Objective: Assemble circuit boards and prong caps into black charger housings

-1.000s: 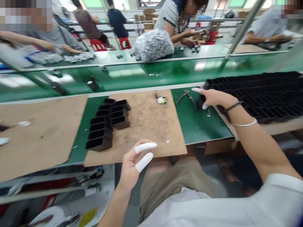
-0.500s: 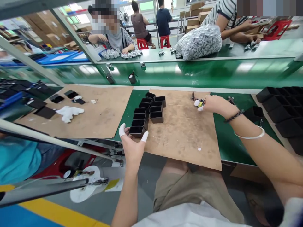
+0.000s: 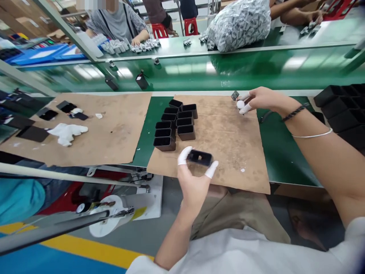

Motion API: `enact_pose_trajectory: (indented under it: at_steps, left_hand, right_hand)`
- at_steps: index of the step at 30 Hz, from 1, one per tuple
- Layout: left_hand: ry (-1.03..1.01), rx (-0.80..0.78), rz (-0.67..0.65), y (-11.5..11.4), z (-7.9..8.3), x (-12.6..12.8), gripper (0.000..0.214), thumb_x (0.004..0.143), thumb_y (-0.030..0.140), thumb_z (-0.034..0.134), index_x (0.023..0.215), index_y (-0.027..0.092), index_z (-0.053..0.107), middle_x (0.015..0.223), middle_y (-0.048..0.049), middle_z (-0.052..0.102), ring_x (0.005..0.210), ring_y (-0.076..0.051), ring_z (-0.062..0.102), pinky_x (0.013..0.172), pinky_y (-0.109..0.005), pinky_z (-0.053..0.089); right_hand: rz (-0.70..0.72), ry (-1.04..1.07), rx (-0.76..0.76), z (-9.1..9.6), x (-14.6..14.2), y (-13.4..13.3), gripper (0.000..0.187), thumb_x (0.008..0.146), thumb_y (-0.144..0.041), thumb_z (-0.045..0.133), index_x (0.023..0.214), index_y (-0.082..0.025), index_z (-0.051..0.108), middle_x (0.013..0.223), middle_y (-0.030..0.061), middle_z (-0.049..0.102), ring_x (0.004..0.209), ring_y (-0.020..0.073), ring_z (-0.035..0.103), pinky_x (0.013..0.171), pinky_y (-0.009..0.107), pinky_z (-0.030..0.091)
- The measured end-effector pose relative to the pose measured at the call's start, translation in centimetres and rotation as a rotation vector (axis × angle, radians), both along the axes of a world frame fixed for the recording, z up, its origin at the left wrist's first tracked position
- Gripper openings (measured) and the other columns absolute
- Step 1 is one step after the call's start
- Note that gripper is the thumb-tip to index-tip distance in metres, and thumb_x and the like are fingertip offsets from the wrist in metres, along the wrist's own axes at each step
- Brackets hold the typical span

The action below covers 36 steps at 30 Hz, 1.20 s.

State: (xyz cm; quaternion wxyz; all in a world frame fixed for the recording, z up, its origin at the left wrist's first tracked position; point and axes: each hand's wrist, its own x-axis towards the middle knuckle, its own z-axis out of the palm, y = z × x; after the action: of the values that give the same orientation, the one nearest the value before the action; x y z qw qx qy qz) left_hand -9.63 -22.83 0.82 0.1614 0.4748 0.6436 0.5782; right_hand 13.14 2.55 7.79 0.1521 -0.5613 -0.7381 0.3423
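My left hand (image 3: 194, 186), with white covers on thumb and finger, grips a black open-topped plastic case (image 3: 200, 157) by its ends, above the front part of the cardboard sheet. At the sheet's far right edge, my right hand (image 3: 261, 99) has its white-covered fingertips closed around a small wired electronic assembly (image 3: 240, 104). A round white part and a small dark square piece (image 3: 235, 95) show beside the fingers; the rest is hidden. Several more black cases (image 3: 186, 132) stand upright in two rows left of centre.
Brown cardboard (image 3: 222, 140) covers the green bench before me. More black cases (image 3: 342, 110) are stacked at the right. A second cardboard sheet (image 3: 114, 133) with a white cloth (image 3: 67, 133) lies left. Behind runs a green conveyor (image 3: 194, 74); co-workers sit beyond it.
My left hand has taken the nearest case from the left row and moved it right. My right hand stays at the far right edge, with the assembly now turned. The view has tilted down.
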Motion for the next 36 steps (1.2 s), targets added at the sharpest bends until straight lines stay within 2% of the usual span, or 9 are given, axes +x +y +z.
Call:
enact_pose_trajectory:
  at_steps: [4,8,11,13,16,18,22,29,36]
  left_hand:
    - [0.061,-0.030,-0.156,1.7,-0.1,2.4,0.072,0.066,0.039,0.091,0.125,0.020,0.054,0.122,-0.0117,0.065,0.115,-0.028,0.067,0.100,-0.044,0.056]
    - [0.070,-0.125,-0.294,2.8,0.4,3.9,0.072,0.065,0.034,0.091,0.125,0.020,0.055,0.121,-0.0101,0.066,0.113,-0.028,0.068,0.098,-0.043,0.056]
    - [0.047,-0.171,-0.373,3.4,0.6,4.3,0.071,0.066,0.030,0.089,0.127,0.021,0.055,0.128,-0.0106,0.065,0.121,-0.029,0.065,0.105,-0.045,0.053]
    - [-0.034,-0.163,-0.481,3.8,0.7,4.2,0.068,0.069,0.026,0.086,0.129,0.022,0.054,0.134,-0.0110,0.064,0.127,-0.028,0.063,0.111,-0.045,0.049]
    - [-0.221,-0.195,-0.713,4.4,0.9,3.6,0.065,0.069,0.019,0.084,0.128,0.021,0.056,0.135,-0.0114,0.066,0.129,-0.027,0.062,0.112,-0.043,0.049]
    - [-0.286,-0.226,-0.778,4.5,1.2,3.4,0.066,0.065,0.018,0.085,0.125,0.020,0.058,0.133,-0.0115,0.068,0.127,-0.028,0.064,0.110,-0.043,0.051]
    - [-0.250,-0.182,-0.772,4.0,2.4,3.8,0.062,0.067,0.014,0.084,0.124,0.021,0.061,0.131,-0.0090,0.070,0.129,-0.027,0.063,0.113,-0.043,0.049]
    - [-0.267,-0.041,-0.817,3.1,4.6,4.8,0.059,0.070,0.009,0.079,0.125,0.023,0.064,0.130,-0.0044,0.071,0.124,-0.024,0.066,0.108,-0.035,0.053]
    - [-0.201,0.018,-0.813,3.1,5.3,5.0,0.060,0.070,0.007,0.078,0.127,0.021,0.064,0.132,-0.0052,0.070,0.128,-0.025,0.064,0.112,-0.037,0.052]
  right_hand:
    - [-0.101,0.528,-0.094,0.1,1.5,-4.8,0.032,0.060,-0.018,0.092,0.085,-0.021,0.073,0.090,0.0001,0.073,0.093,0.0202,0.065,0.093,0.035,0.054]
    - [-0.227,0.822,-0.156,-0.8,3.3,-9.4,0.050,0.056,-0.018,0.094,0.101,-0.024,0.073,0.086,-0.0042,0.073,0.088,0.0161,0.066,0.087,0.031,0.056]
    - [-0.277,0.994,-0.213,-1.4,4.7,-11.8,0.044,0.057,-0.024,0.093,0.097,-0.024,0.074,0.083,-0.0048,0.073,0.083,0.0157,0.068,0.091,0.035,0.058]
    - [-0.284,1.066,-0.233,-1.9,5.3,-12.9,0.038,0.057,-0.028,0.092,0.091,-0.025,0.074,0.079,-0.0049,0.072,0.081,0.0164,0.069,0.096,0.038,0.058]
    - [-0.247,1.094,-0.200,-2.8,5.2,-14.5,0.044,0.058,-0.033,0.092,0.098,-0.029,0.074,0.093,-0.0028,0.077,0.090,0.0201,0.072,0.096,0.042,0.059]
    - [-0.197,1.078,-0.103,-3.5,4.5,-15.8,0.054,0.056,-0.031,0.095,0.105,-0.031,0.073,0.110,-0.0012,0.077,0.100,0.0226,0.073,0.093,0.042,0.061]
    - [-0.066,1.027,0.149,-4.0,2.0,-18.8,0.062,0.052,-0.026,0.100,0.108,-0.030,0.071,0.117,0.0018,0.076,0.111,0.0265,0.072,0.097,0.044,0.061]
    - [0.044,0.885,0.462,-3.0,0.3,-20.9,0.049,0.070,-0.033,0.092,0.115,-0.030,0.073,0.130,0.0076,0.070,0.126,0.0342,0.064,0.108,0.053,0.054]
    - [0.037,0.856,0.524,-2.4,0.5,-21.4,0.043,0.076,-0.030,0.086,0.116,-0.031,0.071,0.133,0.0075,0.068,0.124,0.0340,0.065,0.103,0.053,0.056]
